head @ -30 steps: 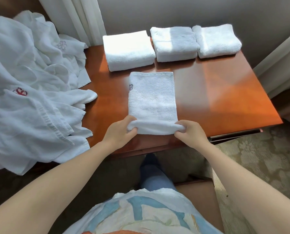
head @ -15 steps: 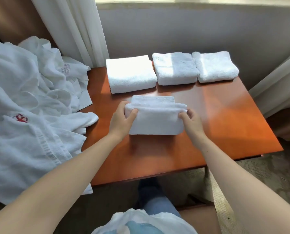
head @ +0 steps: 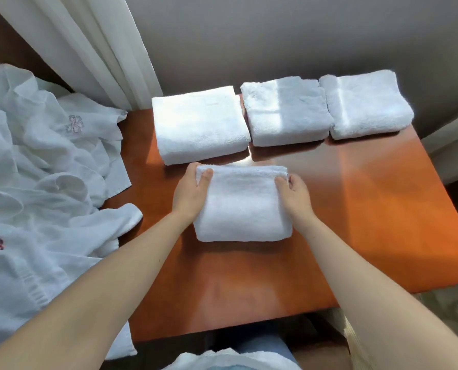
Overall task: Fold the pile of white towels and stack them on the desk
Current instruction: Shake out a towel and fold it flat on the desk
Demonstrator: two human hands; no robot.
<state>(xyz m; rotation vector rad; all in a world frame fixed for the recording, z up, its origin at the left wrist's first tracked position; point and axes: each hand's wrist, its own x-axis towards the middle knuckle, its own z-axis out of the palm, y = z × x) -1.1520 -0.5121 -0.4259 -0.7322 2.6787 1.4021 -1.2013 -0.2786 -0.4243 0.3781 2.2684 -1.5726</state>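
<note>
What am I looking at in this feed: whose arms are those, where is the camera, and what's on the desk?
There is no machine here. The two bare arms belong to a person, and the only camera sits on that person's head, looking forward and down. The left hand and right hand each grip a far corner of a folded white towel, thumbs on top. It lies on the wooden desk. Along the desk's far edge, three more folded towels sit side by side: the left towel, middle towel and right towel. On the left, a loose pile of white cloth spills onto the desk.
</note>
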